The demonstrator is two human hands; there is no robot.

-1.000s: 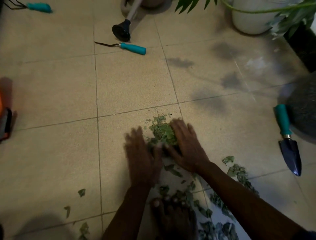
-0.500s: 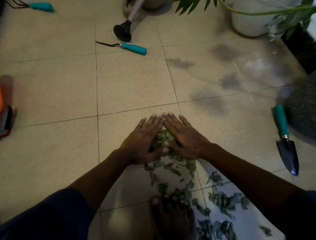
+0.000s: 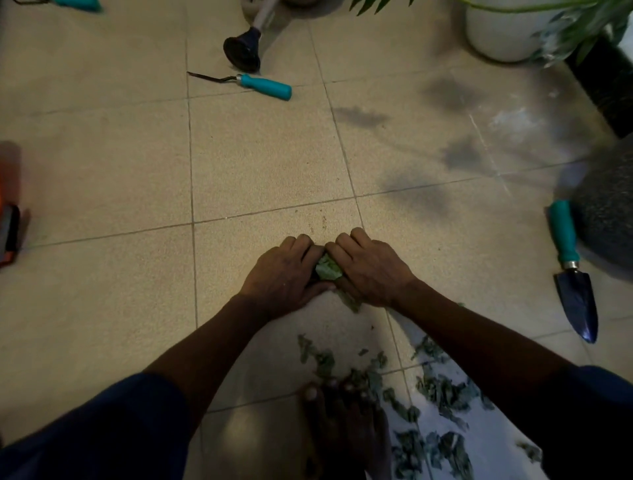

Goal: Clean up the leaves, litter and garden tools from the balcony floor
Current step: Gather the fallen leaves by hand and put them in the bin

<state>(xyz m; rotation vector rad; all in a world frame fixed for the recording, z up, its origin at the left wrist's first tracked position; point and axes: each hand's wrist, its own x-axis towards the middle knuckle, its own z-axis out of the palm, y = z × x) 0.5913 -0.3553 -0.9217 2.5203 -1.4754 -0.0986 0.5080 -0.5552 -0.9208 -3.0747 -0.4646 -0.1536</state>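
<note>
My left hand (image 3: 286, 274) and my right hand (image 3: 371, 269) are cupped together on the beige tile floor, fingers curled round a small clump of green leaves (image 3: 328, 269) that shows between them. More scattered leaves (image 3: 442, 390) lie nearer to me, around my bare foot (image 3: 342, 421). A teal-handled trowel (image 3: 572, 274) lies at the right. A teal-handled weeder (image 3: 260, 85) lies at the far middle, and another teal-handled tool (image 3: 77, 4) is at the top left edge.
A watering can spout with a black rose (image 3: 244, 49) rests on the floor by the weeder. A white plant pot (image 3: 503, 34) stands at the far right, a dark round pot (image 3: 609, 212) at the right edge, an orange-black object (image 3: 8, 233) at the left edge.
My hands went from flat, sweeping the leaves together, to curled tight round the gathered clump. The loose pile in front of them has been drawn into my hands.
</note>
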